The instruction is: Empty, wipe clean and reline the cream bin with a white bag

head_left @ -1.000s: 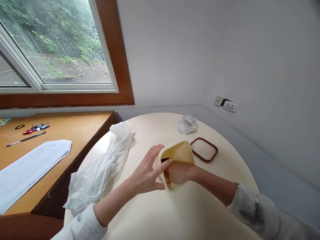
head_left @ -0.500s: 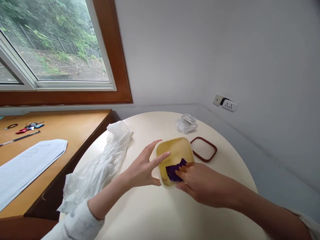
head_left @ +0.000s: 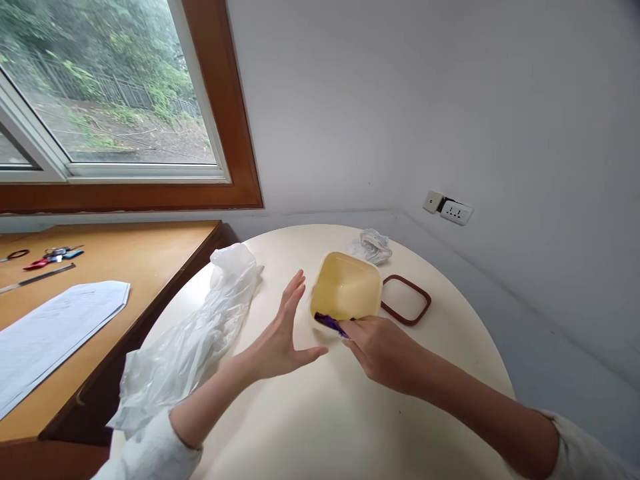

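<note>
A pale yellow square container (head_left: 350, 283) is tilted above the round table, its open top facing me. My right hand (head_left: 385, 347) is closed at its near rim, pinching a dark purple cloth (head_left: 332, 324) against that edge. Part of the cloth is hidden under the fingers. My left hand (head_left: 283, 333) is open just left of the container, thumb and fingers spread, apparently not touching it. To the right of the container lies a brown rounded-square ring (head_left: 407, 300), flat on the table.
A clear plastic bag (head_left: 200, 340) stretches along the left of the round table (head_left: 320, 427). A crumpled white plastic bag (head_left: 373, 247) sits behind the container. On the wooden desk (head_left: 145, 247) are papers (head_left: 65, 333), keys (head_left: 57, 253) and a thin dark strip (head_left: 37, 279).
My left hand has come off the container and opened to its left. The container has turned and tipped, and my right hand has moved with the cloth from its inside to its near rim.
</note>
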### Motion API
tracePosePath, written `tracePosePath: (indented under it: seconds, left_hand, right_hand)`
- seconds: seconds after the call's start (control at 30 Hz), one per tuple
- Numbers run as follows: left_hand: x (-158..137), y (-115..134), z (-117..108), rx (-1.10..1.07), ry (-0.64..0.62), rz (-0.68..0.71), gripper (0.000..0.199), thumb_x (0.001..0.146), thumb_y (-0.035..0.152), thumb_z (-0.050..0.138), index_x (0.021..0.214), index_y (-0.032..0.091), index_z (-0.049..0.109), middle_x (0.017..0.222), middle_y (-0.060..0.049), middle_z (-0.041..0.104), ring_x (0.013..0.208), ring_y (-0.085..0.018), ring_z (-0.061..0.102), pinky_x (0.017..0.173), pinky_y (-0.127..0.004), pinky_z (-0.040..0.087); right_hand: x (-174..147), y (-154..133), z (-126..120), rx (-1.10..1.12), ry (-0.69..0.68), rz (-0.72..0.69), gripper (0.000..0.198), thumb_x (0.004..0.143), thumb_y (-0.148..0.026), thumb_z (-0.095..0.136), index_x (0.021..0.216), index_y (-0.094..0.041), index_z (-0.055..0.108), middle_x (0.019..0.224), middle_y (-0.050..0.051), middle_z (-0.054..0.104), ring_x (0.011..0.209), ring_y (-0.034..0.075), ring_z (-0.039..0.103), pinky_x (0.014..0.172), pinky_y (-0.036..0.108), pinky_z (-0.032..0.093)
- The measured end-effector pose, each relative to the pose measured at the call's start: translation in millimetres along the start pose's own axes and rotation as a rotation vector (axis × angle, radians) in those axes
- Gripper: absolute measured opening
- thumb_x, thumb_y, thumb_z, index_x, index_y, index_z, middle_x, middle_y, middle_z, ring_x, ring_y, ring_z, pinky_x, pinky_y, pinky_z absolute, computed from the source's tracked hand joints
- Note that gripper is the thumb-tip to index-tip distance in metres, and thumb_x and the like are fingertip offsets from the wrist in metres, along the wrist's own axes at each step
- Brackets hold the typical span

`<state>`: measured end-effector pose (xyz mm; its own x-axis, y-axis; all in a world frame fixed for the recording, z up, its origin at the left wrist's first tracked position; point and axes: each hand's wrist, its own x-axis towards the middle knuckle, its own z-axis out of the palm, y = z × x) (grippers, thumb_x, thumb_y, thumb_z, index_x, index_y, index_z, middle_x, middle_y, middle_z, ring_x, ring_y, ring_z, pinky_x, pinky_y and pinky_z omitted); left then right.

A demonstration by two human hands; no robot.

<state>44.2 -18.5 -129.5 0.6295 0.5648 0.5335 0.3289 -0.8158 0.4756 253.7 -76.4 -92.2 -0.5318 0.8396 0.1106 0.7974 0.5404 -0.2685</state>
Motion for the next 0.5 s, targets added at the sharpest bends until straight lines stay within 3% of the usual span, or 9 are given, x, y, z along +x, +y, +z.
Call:
tracePosePath:
  seconds: [0.1,0.23,0.37,0.5]
  left_hand:
    - [-1.5,1.6,23.9,0.008,0.166,-0.044,0.114,0.066,0.025,0.073,0.138,0.03,-0.016,0.147,-0.021,-0.004,0.136,-0.034,0.004,0.1,-0.059,0.028]
    - [9.8,-4.1,39.6,0.205,0.332,0.011,0.113,0.063,0.019,0.074,0.137,0.034,-0.011,0.144,-0.021,-0.004,0.136,-0.037,0.0,0.095,-0.062,0.03]
    - [16.4,-18.3,36.1,0.258,0.36,0.08,0.11,0.062,0.019,0.074,0.136,0.036,-0.006,0.142,-0.022,0.007,0.132,-0.037,0.019,0.09,-0.057,0.037]
    - [13.5,-27.8,31.4,0.206,0.324,0.143,0.115,0.058,0.026,0.077,0.135,0.039,-0.007,0.139,-0.018,0.012,0.131,-0.037,0.022,0.09,-0.054,0.039]
  right_hand:
    - [15.6,-6.6,5.7,0.096,0.077,0.061,0.013,0.084,-0.016,0.039,0.086,-0.015,0.052,0.071,0.005,0.06,0.059,0.014,0.054,0.053,0.023,0.036]
    - [33.6,-15.2,18.3,0.24,0.166,0.074,0.012,0.085,-0.022,0.039,0.079,-0.016,0.048,0.065,0.002,0.055,0.053,0.012,0.048,0.049,0.021,0.034]
    - [38.5,-16.4,23.2,0.287,0.227,0.109,0.015,0.085,-0.031,0.043,0.078,-0.017,0.046,0.064,0.0,0.052,0.053,0.011,0.044,0.05,0.021,0.032]
    - [31.3,-9.6,6.2,0.288,0.092,0.026,0.02,0.083,-0.033,0.047,0.07,-0.018,0.043,0.061,-0.002,0.047,0.052,0.009,0.038,0.049,0.021,0.029]
